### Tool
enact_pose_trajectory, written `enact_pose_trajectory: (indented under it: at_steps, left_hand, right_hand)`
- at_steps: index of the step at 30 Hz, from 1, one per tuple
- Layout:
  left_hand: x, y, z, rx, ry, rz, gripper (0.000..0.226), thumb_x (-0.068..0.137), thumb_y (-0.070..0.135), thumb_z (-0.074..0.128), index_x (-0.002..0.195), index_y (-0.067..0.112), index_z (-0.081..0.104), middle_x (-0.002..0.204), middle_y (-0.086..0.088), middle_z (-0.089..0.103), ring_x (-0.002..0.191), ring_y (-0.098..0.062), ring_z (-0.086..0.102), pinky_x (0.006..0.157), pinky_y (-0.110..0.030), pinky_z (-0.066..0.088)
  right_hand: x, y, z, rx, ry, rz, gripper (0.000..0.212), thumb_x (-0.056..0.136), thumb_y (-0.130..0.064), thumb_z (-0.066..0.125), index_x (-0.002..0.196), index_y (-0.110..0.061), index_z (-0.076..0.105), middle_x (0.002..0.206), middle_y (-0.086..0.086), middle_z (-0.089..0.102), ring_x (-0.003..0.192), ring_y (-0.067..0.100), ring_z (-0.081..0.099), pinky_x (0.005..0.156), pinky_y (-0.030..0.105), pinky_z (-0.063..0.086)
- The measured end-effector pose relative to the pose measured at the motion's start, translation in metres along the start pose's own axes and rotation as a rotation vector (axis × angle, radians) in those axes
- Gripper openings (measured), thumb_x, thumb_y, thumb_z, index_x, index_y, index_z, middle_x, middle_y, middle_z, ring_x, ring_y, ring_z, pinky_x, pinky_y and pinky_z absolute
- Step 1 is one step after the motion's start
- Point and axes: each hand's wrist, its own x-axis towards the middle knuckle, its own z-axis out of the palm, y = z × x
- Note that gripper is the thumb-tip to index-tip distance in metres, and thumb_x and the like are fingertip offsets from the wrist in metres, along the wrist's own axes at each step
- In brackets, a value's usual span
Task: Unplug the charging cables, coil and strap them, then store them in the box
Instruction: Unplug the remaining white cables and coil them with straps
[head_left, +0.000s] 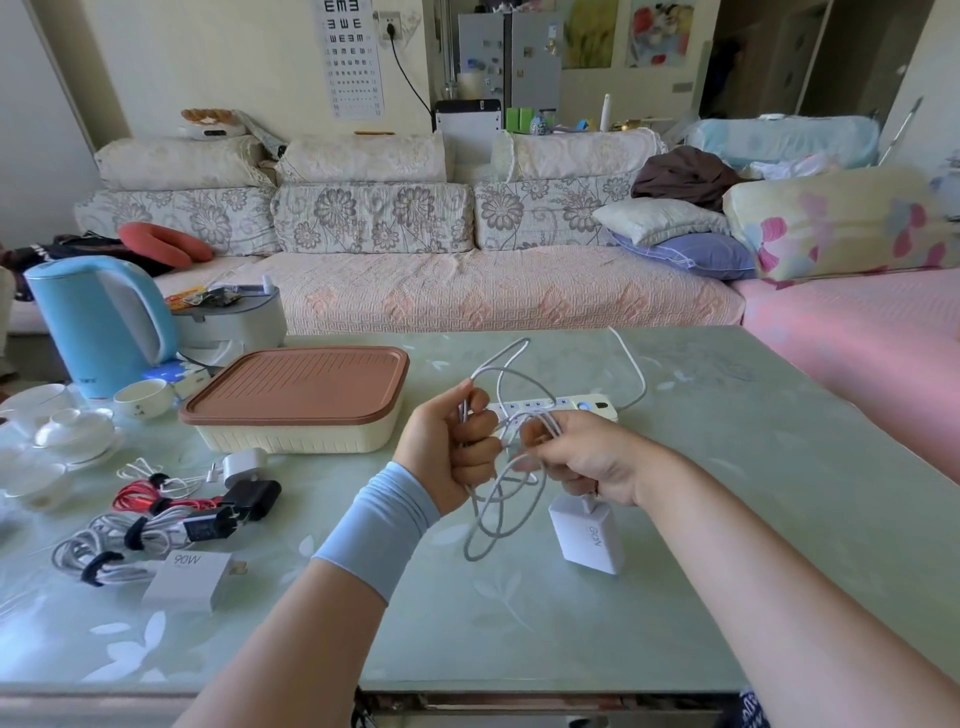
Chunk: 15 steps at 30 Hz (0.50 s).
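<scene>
A white charging cable (511, 369) hangs in loose loops between my hands above the table. My left hand (449, 449) grips one bundle of its strands in a fist. My right hand (582, 457) pinches other strands, and the cable's white charger block (589, 532) dangles below it. A white power strip (563, 408) lies just behind my hands. The cream box with a brown lid (296, 397), lid on, sits to the left. Coiled, strapped cables lie at the left front: a white one (111, 548) beside a 90W charger (187, 579), and a red one (156, 499).
A blue kettle (98, 325) and white cups and saucers (67, 431) crowd the table's left side. Black and white adapters (249, 480) lie near the box. A sofa runs behind the glass table (727, 519); the power strip's cord (636, 369) trails over the far edge.
</scene>
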Motion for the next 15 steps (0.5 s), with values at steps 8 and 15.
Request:
enact_pose_trajectory:
  at_steps: [8,15]
  left_hand:
    - [0.001,-0.008,0.010,-0.076,0.161,0.172,0.035,0.099,0.032,0.040,0.066,0.021,0.038,0.054,0.007,0.014,0.045,-0.010,0.004,0.035,-0.009,0.013]
    - [0.000,-0.007,0.009,-0.242,0.201,0.339,0.038,0.100,0.031,0.038,0.064,0.021,0.034,0.053,0.007,0.017,0.042,-0.009,0.008,0.038,-0.019,0.004]
  right_hand:
    - [-0.008,-0.005,0.008,-0.468,0.030,-0.144,0.043,0.071,0.006,0.074,0.103,-0.022,0.071,0.088,-0.014,0.068,0.073,-0.003,0.058,0.064,0.010,0.044]
    - [-0.013,-0.006,0.022,-0.213,-0.122,-0.070,0.016,0.084,-0.026,0.076,0.077,-0.016,0.065,0.052,-0.010,0.051,0.041,0.004,0.035,0.041,0.018,0.025]
